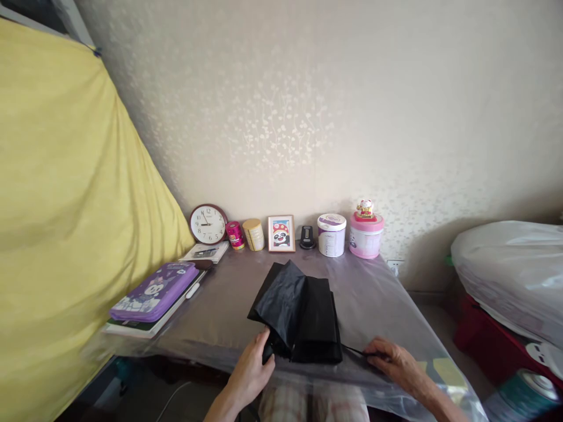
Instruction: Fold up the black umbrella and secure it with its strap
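Note:
A black folding umbrella [314,319] lies loosely folded at the front of the table, its fabric panels spread in flat layers. My left hand [251,368] is closed around its dark handle end at the lower left; part of that handle is hidden by the fingers. To the right, my right hand [392,362] pinches the end of a thin black strap [352,350], which runs taut from the umbrella's lower right corner.
A plastic-covered table [365,293] stands against the wall. Along its back are a clock [208,224], tins, a framed panda picture [281,234], tubs and a cat figurine [365,209]. A purple case [153,291] lies on books at left. Bags and a spray can flank the right.

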`<control>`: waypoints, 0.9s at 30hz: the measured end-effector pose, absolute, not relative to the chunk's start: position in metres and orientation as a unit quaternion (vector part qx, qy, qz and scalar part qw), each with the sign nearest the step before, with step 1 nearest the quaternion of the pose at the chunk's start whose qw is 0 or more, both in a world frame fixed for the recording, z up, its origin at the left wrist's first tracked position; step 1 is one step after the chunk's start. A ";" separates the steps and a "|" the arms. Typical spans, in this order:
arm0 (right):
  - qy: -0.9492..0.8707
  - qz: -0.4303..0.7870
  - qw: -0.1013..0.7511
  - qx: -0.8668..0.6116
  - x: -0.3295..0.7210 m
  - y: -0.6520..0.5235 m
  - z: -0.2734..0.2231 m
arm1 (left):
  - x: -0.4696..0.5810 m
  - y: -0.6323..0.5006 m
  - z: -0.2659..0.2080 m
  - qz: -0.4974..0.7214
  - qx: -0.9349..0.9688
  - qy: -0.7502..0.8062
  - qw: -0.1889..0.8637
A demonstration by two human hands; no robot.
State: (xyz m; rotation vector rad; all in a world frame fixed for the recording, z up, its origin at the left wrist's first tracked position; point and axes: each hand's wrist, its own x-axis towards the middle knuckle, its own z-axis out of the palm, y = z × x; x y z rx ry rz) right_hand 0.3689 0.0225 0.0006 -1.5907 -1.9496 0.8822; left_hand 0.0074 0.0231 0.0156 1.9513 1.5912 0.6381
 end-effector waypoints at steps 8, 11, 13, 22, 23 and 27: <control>-0.674 0.372 0.295 -0.566 0.378 0.018 -0.012 | 0.007 0.015 0.004 0.145 0.765 0.594 0.203; -0.647 0.394 0.312 -0.573 0.379 0.020 -0.015 | 0.005 0.019 0.004 0.141 0.754 0.604 0.218; -0.627 0.400 0.315 -0.589 0.379 0.023 -0.016 | 0.005 0.022 0.006 0.136 0.754 0.603 0.221; -0.550 0.437 0.372 -0.607 0.378 0.042 0.001 | 0.014 0.017 0.007 0.161 0.735 0.601 0.271; -0.548 0.428 0.391 -0.603 0.376 0.047 0.008 | 0.015 0.016 0.005 0.160 0.736 0.605 0.259; -0.583 0.382 0.436 -0.569 0.355 0.077 0.046 | 0.023 0.011 0.000 0.141 0.744 0.617 0.216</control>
